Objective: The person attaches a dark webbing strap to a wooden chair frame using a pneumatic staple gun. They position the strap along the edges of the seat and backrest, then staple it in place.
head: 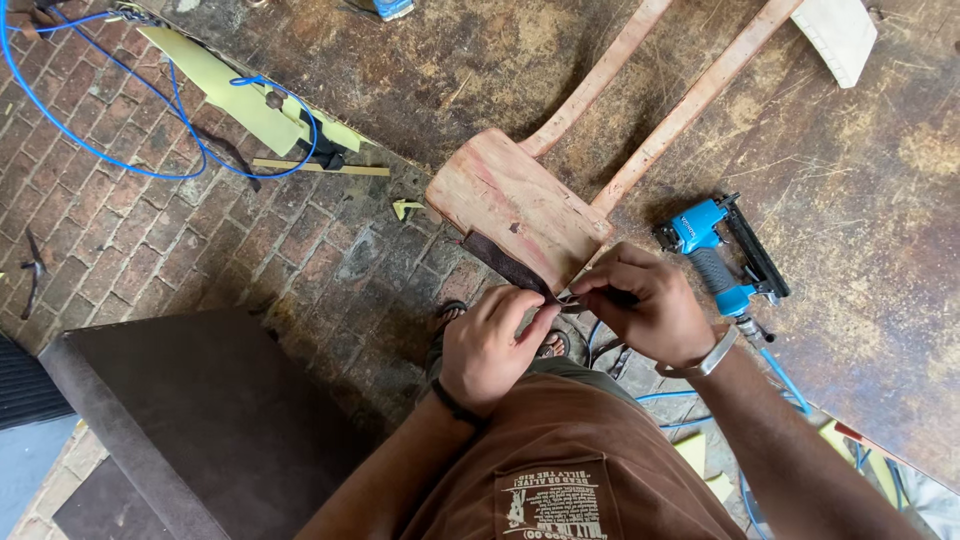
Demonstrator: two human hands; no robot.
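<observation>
Both hands meet at the near edge of the pale wooden chair frame (515, 205), left hand (490, 345) and right hand (645, 305) pinching the dark brown leather strip (505, 262) lying on it. Blue pneumatic stapler (722, 258) right of them on the stained worktable (850, 190). Dark upholstered box (200, 420) lower left (on brick floor (130, 240)).

Single head-worn view, straight down and close over hands, worn workbench (860, 200) and brick floor (130, 250).
</observation>
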